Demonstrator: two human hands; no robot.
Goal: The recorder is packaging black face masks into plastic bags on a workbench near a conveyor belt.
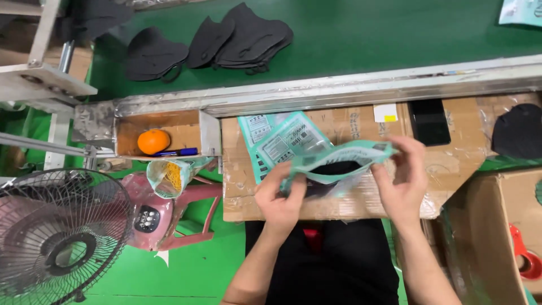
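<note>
The left hand (280, 197) is gripping the near-left edge of a teal packaging pouch (339, 164); the right hand (402, 182) is pinching its right edge, spreading the mouth open. Black material is showing inside the pouch. The pouch is hovering above the taped cardboard surface (451, 164). Beyond the pouch, more teal pouches (282, 135) are lying flat. Far beyond it, black masks (237, 39) are resting on the green conveyor belt (395, 34).
</note>
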